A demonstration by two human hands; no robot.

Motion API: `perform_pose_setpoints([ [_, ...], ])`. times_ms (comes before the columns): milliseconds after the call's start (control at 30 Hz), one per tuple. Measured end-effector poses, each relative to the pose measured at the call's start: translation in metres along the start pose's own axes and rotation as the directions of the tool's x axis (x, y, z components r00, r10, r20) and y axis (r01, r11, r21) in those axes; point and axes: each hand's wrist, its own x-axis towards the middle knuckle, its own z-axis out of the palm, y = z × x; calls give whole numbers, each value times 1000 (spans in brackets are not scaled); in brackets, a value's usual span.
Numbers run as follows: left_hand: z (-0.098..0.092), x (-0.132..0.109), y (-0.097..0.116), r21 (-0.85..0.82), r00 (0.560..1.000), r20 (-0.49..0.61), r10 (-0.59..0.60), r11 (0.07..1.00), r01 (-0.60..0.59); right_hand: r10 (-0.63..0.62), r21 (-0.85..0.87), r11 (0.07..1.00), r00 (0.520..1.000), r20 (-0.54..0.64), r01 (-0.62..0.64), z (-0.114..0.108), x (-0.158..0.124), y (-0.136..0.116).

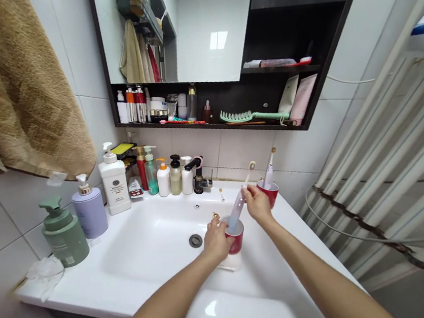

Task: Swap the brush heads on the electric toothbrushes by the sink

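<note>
My left hand (217,241) is closed around the side of a red cup (237,243) with a pale inside, held over the right part of the white sink (146,253). Between the fingers of my right hand (258,203) is an electric toothbrush (236,210), gripped near its neck. It leans to the right with its round head up, and its bluish lower end is inside the cup's mouth. Behind my right hand, a second red cup (269,197) stands on the sink's back right corner, holding another electric toothbrush (269,177).
A black faucet (200,178) rises at the sink's back edge, beside several pump bottles (164,180). Larger dispensers (64,237) line the left rim. Above hangs a dark mirror cabinet (230,121) with toiletries and a green hairbrush (241,117). White pipes (384,160) run along the right.
</note>
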Motion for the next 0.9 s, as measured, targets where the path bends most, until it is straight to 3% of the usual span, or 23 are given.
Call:
perform_pose_setpoints([
  [100, 12, 4, -7, 156, 999, 47, 2, 988, -9, 15, -137, 991, 998, 63, -6, 11, -5, 21],
  [233, 16, 24, -1, 220, 998, 55, 15, 975, -26, 4, -210, 978, 994, 108, 19, 13, 4, 37],
  [467, 25, 106, 32, 317, 995, 33, 95, 943, -101, -5, -282, 959, 1000, 22, 11, 2, 82, 41],
  [600, 38, 146, 41, 352, 994, 17, 108, 930, -107, 25, -336, 941, 1000, -10, -27, 5, 125, 51],
  [733, 50, 170, 40, 368, 995, 15, 100, 924, -98, 79, -376, 922, 996, -44, -90, 13, 152, 66],
  [900, 58, 184, 39, 360, 996, 19, 82, 929, -83, 101, -387, 917, 995, -19, -101, 22, 164, 79],
])
